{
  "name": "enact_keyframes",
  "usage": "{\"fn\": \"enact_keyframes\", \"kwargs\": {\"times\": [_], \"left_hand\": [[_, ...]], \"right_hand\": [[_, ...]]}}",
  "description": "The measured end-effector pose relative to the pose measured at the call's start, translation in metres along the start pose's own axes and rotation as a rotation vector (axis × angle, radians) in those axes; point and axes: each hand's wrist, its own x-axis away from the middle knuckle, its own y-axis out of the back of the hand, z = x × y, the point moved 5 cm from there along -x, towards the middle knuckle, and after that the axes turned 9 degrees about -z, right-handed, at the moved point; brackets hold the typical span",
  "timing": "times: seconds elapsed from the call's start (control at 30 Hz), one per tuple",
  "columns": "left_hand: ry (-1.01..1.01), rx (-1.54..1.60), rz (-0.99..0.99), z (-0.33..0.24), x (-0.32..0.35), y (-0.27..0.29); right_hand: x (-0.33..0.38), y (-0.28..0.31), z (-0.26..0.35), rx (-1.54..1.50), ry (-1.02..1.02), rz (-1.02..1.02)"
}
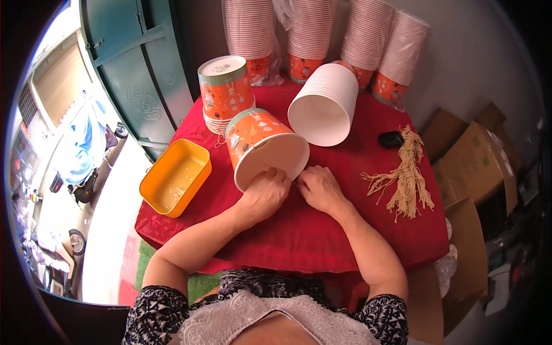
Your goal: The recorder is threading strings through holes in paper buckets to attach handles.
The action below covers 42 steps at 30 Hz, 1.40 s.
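An orange printed paper bucket (pixel 261 132) with a green band lies tilted on its side, its white open mouth facing me. My left hand (pixel 267 192) reaches into the mouth at the lower rim, fingers pinched on what looks like a thin string. Just outside the same rim, on the right, my right hand (pixel 321 191) is closed with fingertips together; what they hold is too small to make out. Behind it stands an upside-down stack of matching buckets (pixel 224 95). To the right lies a stack of white-mouthed buckets (pixel 325 106) on its side.
A yellow plastic tray (pixel 201 167) with small white bits sits at the left on the red tablecloth (pixel 345 241). A bundle of beige strings (pixel 409 172) and a black object (pixel 391 139) lie at the right. Tall bucket stacks (pixel 250 34) line the back; cardboard boxes (pixel 474 161) stand beyond the right edge.
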Motion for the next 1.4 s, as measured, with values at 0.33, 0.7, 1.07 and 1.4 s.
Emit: {"fn": "enact_keyframes", "kwargs": {"times": [0.33,0.7,1.07,1.4], "left_hand": [[-0.017,0.004,-0.021,0.002,0.001,0.000],[0.201,0.347,-0.039,0.021,0.003,0.005],[0.544,0.796,-0.093,0.031,0.003,-0.005],[0.769,1.001,0.054,0.025,-0.006,-0.003]], "right_hand": [[-0.006,0.020,0.017,-0.838,-0.090,0.009],[-0.001,0.012,-0.012,-1.134,-0.460,0.033],[-0.007,0.006,0.003,-0.644,-0.340,0.001],[-0.002,-0.010,-0.007,-0.511,-0.386,-0.003]]}}
